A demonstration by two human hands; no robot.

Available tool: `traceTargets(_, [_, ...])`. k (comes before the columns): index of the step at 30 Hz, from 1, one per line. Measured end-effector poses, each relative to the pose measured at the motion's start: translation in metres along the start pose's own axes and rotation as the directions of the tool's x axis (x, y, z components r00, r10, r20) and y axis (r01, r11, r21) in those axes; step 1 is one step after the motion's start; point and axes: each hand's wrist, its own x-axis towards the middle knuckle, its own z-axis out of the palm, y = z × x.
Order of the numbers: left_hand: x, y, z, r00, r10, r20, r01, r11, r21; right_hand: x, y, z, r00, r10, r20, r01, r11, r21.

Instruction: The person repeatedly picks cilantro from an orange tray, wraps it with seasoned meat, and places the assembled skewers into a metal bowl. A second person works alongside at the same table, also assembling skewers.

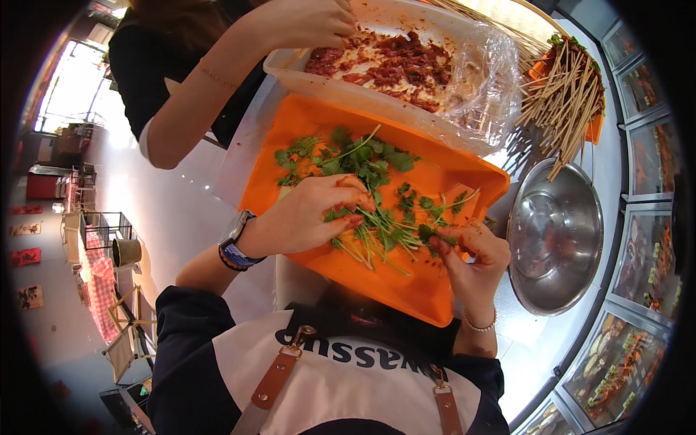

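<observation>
An orange plastic tray [370, 296] lies tilted before me, with leafy cilantro sprigs [361, 157] and cut stems spread in it. My left hand [326, 209] is over the tray's middle, its fingers curled around some cilantro and stained red. A watch sits on that wrist. At the tray's right side, my right hand [476, 258] pinches a small cilantro sprig [435, 235] between thumb and fingers. These fingertips are reddish too. How firmly the left fingers grip the stems is partly hidden.
Beyond the tray is a translucent plastic tub [348, 84] of red marinated meat, partly under cling film [484, 92]; a co-worker's hand [304, 24] reaches into it. To the right stand a steel bowl [554, 244] and bundled bamboo skewers [563, 98]. Glass-fronted display cases [644, 255] line the right edge.
</observation>
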Motion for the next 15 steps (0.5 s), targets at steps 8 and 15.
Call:
traceTargets(8, [-0.001,0.021,-0.006,0.987,0.113,-0.111,-0.105,0.992,0.076,0.008,-0.019,0.01,0.984,-0.171,0.044,0.176,0.961,-0.215])
traceTargets(15, [0.051,0.051,-0.044,0.943,0.256,-0.214,-0.199,0.946,0.258,0.001,-0.017,0.007,0.976,-0.2,0.09,0.216,0.943,-0.252])
